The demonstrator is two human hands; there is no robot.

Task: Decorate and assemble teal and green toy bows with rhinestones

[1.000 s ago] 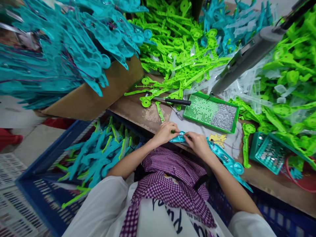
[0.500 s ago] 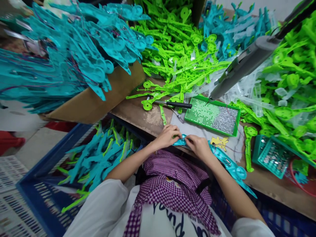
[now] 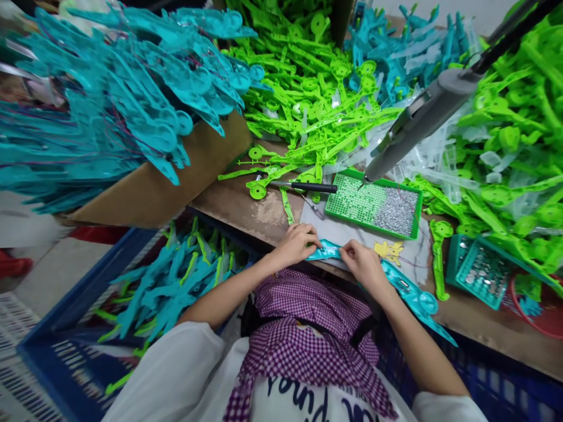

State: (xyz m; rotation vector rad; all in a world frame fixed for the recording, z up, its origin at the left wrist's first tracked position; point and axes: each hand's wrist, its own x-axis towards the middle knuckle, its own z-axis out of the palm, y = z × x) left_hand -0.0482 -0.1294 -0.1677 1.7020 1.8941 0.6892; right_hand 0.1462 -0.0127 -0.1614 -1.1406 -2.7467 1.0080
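A long turquoise plastic shell (image 3: 328, 250) lies at the front edge of the bench, its hollow side up. My left hand (image 3: 299, 243) is closed on its left end, fingertips at the inside of the shell. My right hand (image 3: 363, 262) is in a pinch over the shell's middle; what sits between its fingertips is too small to make out. Past my right wrist shows a wider turquoise section with a round disc (image 3: 426, 302), seemingly the same piece, its join hidden by my hand. A yellow cartoon-shaped piece (image 3: 389, 252) with a thin wire lies behind my right hand.
Behind my hands stands a green tray (image 3: 373, 230) of small metal screws. A grey power screwdriver (image 3: 422, 120) hangs over it. Lime-green parts (image 3: 308, 105) are heaped at the back, turquoise shells (image 3: 145, 99) in a carton at left. A blue crate (image 3: 48, 328) stands below.
My right hand has drawn a little to the right, away from my left hand, so more of the turquoise shell shows between them. The view has shifted slightly.
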